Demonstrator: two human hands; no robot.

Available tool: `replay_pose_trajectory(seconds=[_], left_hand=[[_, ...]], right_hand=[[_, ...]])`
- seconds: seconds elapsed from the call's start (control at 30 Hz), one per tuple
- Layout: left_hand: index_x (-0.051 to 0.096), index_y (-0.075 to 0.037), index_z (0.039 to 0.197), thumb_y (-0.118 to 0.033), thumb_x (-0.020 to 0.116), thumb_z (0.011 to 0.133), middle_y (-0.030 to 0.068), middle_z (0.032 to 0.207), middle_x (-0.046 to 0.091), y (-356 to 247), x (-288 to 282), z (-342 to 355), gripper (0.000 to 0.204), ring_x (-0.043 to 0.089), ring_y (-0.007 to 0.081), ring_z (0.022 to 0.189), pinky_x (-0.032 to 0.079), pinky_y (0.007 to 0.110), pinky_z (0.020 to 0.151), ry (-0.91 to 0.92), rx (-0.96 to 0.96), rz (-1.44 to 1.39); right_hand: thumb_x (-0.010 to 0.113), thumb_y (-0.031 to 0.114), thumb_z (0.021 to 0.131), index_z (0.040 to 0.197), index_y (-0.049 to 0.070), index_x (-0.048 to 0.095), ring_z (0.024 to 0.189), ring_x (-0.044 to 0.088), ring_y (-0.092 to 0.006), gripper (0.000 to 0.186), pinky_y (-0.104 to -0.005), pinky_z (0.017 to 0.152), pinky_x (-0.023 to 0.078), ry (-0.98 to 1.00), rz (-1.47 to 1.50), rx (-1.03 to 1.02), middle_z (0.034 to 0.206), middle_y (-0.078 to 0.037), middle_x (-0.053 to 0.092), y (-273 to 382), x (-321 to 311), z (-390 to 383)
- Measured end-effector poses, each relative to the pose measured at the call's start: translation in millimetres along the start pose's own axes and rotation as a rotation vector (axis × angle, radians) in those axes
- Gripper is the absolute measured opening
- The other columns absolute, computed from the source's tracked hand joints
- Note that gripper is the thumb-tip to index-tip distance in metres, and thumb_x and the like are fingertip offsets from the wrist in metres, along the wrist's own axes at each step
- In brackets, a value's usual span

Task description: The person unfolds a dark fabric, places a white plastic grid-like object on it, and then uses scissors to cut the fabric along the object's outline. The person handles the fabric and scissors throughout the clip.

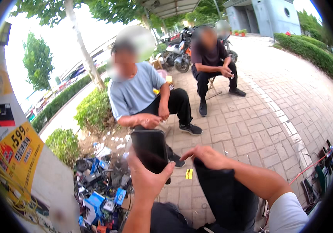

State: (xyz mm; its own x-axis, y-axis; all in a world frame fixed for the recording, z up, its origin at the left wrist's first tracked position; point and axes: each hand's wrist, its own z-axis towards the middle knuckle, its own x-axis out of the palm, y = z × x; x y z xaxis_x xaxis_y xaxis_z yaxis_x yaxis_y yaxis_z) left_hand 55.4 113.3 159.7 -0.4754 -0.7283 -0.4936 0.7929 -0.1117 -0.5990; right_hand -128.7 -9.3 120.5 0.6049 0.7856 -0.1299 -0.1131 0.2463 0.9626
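Observation:
My left hand (149, 176) is closed round a black smartphone (151, 149), held upright with its dark screen facing me. Its thumb presses along the lower right edge, while the fingers behind are mostly hidden. To the right, my right hand (209, 157) hovers at or just above my black-clothed knee (220, 190). One finger stretches left toward the phone, apart from it, and nothing shows in that hand. Whether the palm touches the knee I cannot tell.
A heap of electronic parts and blue boxes (94, 202) lies at lower left, beside a yellow poster (19, 155). Two seated people face me, one in a blue shirt (139, 87), one in dark clothes (209, 54). A yellow card (189, 174) lies on the paving.

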Motion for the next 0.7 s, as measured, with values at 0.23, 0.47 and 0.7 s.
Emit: replay_pose_trajectory(seconds=[0.23, 0.47, 0.7], left_hand=[[0.018, 0.006, 0.143, -0.024, 0.085, 0.068, 0.0221, 0.134, 0.039, 5.1, 58.3, 9.9, 0.105, 0.045, 0.0325, 0.122, 0.037, 0.04, 0.103, 0.178, -0.135, -0.35], [0.004, -0.001, 0.149, 0.013, 0.052, 0.073, 0.0178, 0.142, 0.036, 42.6, 59.9, 1.2, 0.091, 0.041, 0.0268, 0.131, 0.033, 0.04, 0.108, 0.491, -0.428, -1.193], [-0.005, -0.009, 0.151, 0.011, 0.05, 0.072, 0.0158, 0.152, 0.021, 71.0, 75.4, -2.0, 0.099, 0.029, 0.0273, 0.139, 0.026, 0.041, 0.113, 0.588, -0.522, -1.13]], right_hand=[[0.049, 0.031, 0.1, 0.115, -0.002, 0.055, 0.078, 0.055, -0.0168, 0.036, -0.0328, 0.072, 0.046, 0.171, -0.119, -0.177, 0.086, -0.009, 0.062, -25.3, -4.4, 0.5], [0.048, 0.028, 0.101, 0.109, -0.001, 0.057, 0.075, 0.045, -0.0097, 0.032, -0.0276, 0.068, 0.042, 0.224, 0.104, 0.141, 0.078, -0.003, 0.052, -61.8, -17.7, -1.8], [0.052, 0.027, 0.1, 0.113, 0.0, 0.058, 0.079, 0.046, -0.0085, 0.03, -0.0263, 0.073, 0.043, 0.26, 0.21, 0.281, 0.082, -0.003, 0.054, -85.5, -23.7, 9.1]])
